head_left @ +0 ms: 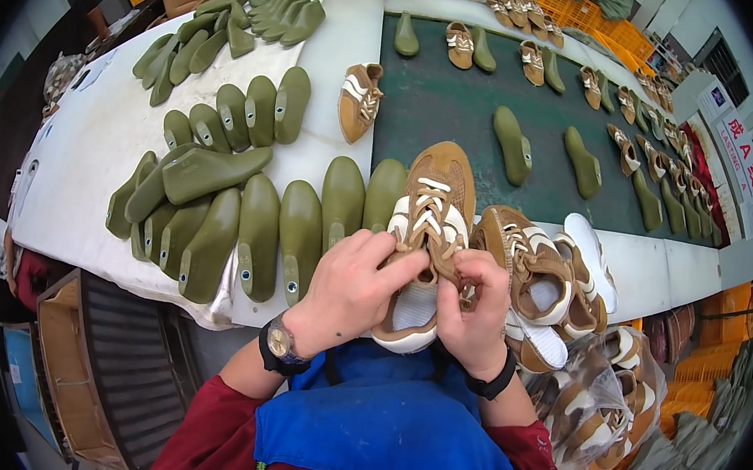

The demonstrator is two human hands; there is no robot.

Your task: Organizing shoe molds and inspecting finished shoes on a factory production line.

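A brown sneaker [441,187] with white stripes and white laces stands toe-away at the table's near edge, right in front of me. At its upper left opening, the fingers of my left hand [357,278] are closed on the edge beside the lacing. My right hand [475,308] pinches the opposite edge by the tongue with thumb and fingers. The white-lined inside of the shoe shows below the hands. Just right of it, more brown sneakers [530,266] sit packed together, with white insoles [591,254] beside them.
Green shoe lasts [257,234] crowd the white table on the left. One sneaker [358,104] lies by the edge of a green conveyor belt [441,106], which carries paired lasts and shoes. Bagged sneakers [602,416] and orange crates [700,380] are at lower right. Far off, another person's hand shows.
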